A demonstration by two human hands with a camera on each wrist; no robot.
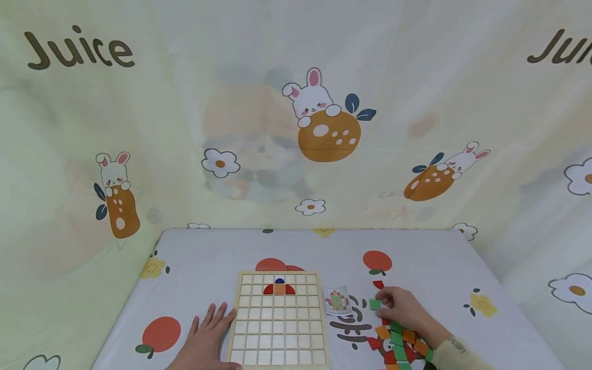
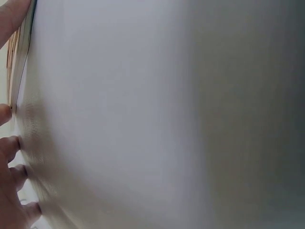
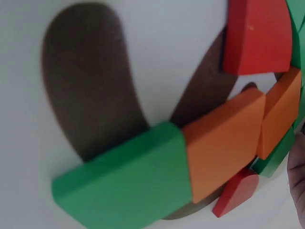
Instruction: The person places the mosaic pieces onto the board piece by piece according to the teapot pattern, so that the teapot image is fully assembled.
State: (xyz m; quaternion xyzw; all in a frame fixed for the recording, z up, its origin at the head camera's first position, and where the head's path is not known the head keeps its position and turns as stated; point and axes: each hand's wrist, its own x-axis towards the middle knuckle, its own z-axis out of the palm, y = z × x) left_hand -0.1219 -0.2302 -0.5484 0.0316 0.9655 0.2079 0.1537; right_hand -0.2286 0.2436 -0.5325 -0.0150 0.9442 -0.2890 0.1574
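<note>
The wooden grid board (image 1: 259, 341) lies on the tabletop (image 1: 199, 275), four blocks (image 1: 279, 289) in its upper rows. The left hand (image 1: 208, 334) spreads its fingers wide against the board's left edge. The right hand (image 1: 402, 307) bends its fingers at a green square (image 1: 374, 304) near loose blocks (image 1: 396, 337); whether they pinch it, I cannot tell.

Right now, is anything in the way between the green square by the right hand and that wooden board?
Yes: a small printed card lies between the green square beside the right hand and the wooden board. It looks thin, so the square could probably pass over it.
</note>
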